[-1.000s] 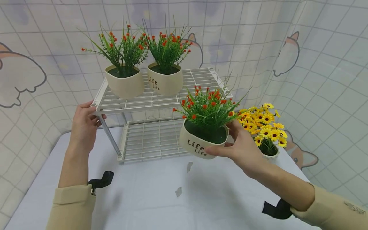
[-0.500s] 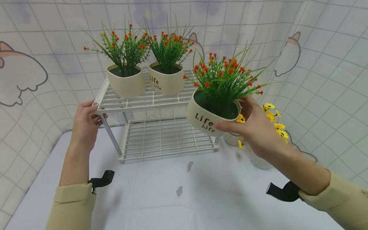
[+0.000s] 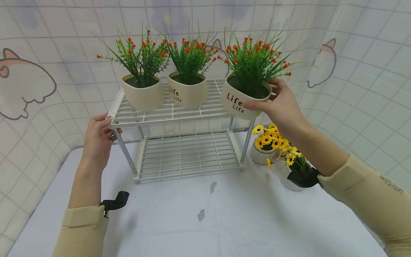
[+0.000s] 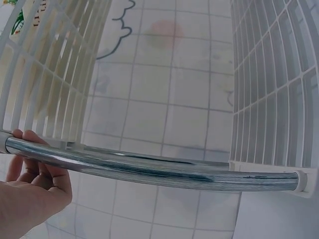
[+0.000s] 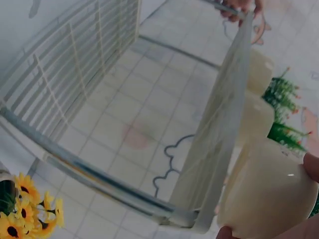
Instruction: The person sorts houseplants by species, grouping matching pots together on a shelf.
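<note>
Since a second ago the right hand [image 3: 282, 107] has carried the potted plant [image 3: 244, 96] up from low over the worktop [image 3: 199, 221] to the right end of the rack [image 3: 173, 112]'s top shelf, beside two matching pots [image 3: 165, 93]. Its grip is closed around the pot's rim and side, and the base looks only partly over the shelf edge. Released here, I judge it could tip off onto the yellow flower pots [image 3: 273, 150] below. The left hand [image 3: 97, 137] curls round the rack's front-left corner and post; if it slackens, the light rack might shift.
</note>
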The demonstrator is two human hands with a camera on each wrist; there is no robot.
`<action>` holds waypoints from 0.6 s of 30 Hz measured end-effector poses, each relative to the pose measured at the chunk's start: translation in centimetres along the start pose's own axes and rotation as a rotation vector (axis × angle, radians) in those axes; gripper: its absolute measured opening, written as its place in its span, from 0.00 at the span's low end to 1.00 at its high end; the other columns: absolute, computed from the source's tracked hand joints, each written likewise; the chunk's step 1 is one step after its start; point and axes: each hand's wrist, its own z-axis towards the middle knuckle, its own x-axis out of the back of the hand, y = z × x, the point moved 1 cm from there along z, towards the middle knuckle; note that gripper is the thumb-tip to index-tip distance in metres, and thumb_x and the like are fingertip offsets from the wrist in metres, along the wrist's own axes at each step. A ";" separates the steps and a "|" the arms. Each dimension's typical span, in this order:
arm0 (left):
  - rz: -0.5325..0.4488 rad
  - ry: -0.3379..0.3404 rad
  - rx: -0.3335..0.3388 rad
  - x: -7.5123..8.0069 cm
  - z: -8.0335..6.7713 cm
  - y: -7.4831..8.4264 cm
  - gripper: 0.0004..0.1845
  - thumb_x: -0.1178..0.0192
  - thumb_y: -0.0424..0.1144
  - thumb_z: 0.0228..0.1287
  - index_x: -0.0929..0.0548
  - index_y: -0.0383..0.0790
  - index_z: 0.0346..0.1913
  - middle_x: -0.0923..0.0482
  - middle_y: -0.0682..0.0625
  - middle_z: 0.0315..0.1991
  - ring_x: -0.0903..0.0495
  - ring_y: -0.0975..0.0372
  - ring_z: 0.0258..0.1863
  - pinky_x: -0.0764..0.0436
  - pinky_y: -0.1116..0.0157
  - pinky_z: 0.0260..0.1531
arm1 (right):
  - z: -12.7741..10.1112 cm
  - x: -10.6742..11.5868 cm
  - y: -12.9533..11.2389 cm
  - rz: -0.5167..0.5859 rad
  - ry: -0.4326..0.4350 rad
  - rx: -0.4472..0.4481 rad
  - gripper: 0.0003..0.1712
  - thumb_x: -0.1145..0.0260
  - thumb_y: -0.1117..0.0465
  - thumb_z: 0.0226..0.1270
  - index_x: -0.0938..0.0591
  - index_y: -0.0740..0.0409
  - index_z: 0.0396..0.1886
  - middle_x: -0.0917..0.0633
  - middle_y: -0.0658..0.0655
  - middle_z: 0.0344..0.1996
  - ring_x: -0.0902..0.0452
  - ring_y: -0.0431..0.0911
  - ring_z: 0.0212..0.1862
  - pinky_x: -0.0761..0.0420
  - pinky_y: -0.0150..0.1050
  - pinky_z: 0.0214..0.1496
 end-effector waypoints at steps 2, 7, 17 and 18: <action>0.005 -0.004 -0.011 0.0 0.0 -0.1 0.16 0.51 0.44 0.80 0.35 0.47 0.64 0.27 0.50 0.53 0.29 0.60 0.41 0.34 0.67 0.45 | 1.0 0.0 0.2 -0.013 0.007 -0.009 0.53 0.20 0.54 0.59 0.41 0.51 0.77 0.33 0.57 0.70 0.32 0.52 0.65 0.31 0.55 0.66; 0.002 -0.009 -0.019 0.0 0.0 -0.1 0.16 0.51 0.44 0.80 0.35 0.47 0.64 0.27 0.49 0.54 0.29 0.59 0.41 0.34 0.67 0.45 | 3.3 -0.5 0.3 -0.032 0.028 -0.018 0.55 0.20 0.56 0.59 0.43 0.51 0.79 0.33 0.58 0.69 0.29 0.50 0.64 0.27 0.51 0.64; 0.003 -0.010 -0.018 0.0 0.0 -0.1 0.15 0.51 0.43 0.80 0.34 0.48 0.63 0.26 0.50 0.53 0.29 0.60 0.41 0.34 0.67 0.45 | 6.3 -2.1 1.0 -0.108 0.028 -0.025 0.57 0.21 0.52 0.60 0.45 0.53 0.81 0.33 0.59 0.65 0.28 0.50 0.62 0.26 0.43 0.62; 0.005 -0.011 -0.020 0.0 0.0 -0.1 0.15 0.51 0.43 0.80 0.34 0.48 0.63 0.26 0.50 0.53 0.29 0.60 0.41 0.34 0.67 0.45 | 6.5 -2.1 1.1 -0.117 0.023 -0.022 0.58 0.21 0.51 0.60 0.46 0.54 0.81 0.33 0.59 0.66 0.28 0.50 0.62 0.26 0.43 0.62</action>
